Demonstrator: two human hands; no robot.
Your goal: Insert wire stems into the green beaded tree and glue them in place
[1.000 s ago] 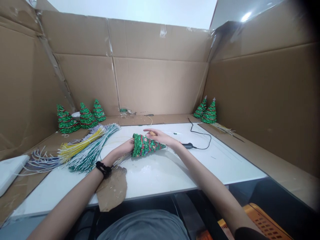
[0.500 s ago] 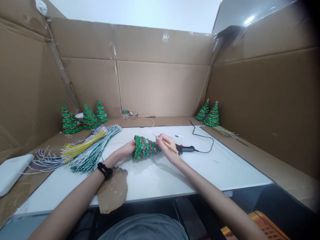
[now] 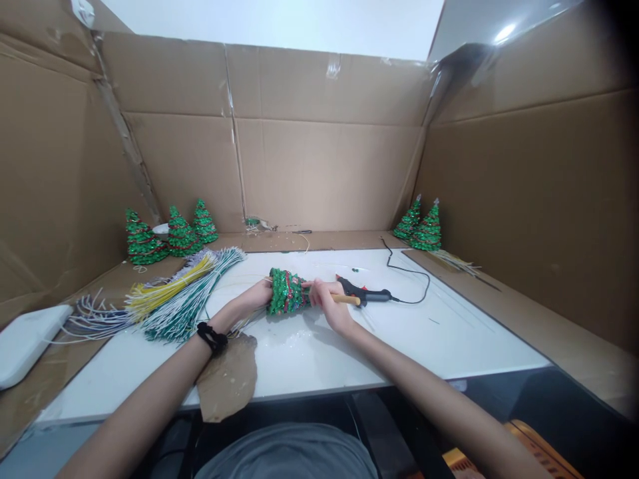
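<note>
A small green Christmas tree (image 3: 286,293) with red garland lies on its side above the white board, its tip toward the right. My left hand (image 3: 260,295) grips it at the base, fingers partly hidden behind and inside it. Between the fingers of my right hand (image 3: 327,299) is a thin tool with a tan wooden handle (image 3: 347,299), held like a pen. The tool's front end meets the tree's side; its exact tip is too small to make out. A black glue gun (image 3: 367,293) with a red trigger lies just right of my right hand.
Bundles of green-white (image 3: 192,303) and yellow (image 3: 170,283) wires lie at left. Several finished trees (image 3: 182,233) stand at the back left, two more trees (image 3: 426,229) at the back right. A cardboard scrap (image 3: 229,382) overhangs the front edge. Cardboard walls (image 3: 324,159) surround the board; a black cord (image 3: 412,271) trails right.
My right hand has moved slightly left, and the tool's handle has swung closer to level, its front end now against the tree. My left hand keeps its hold on the tree.
</note>
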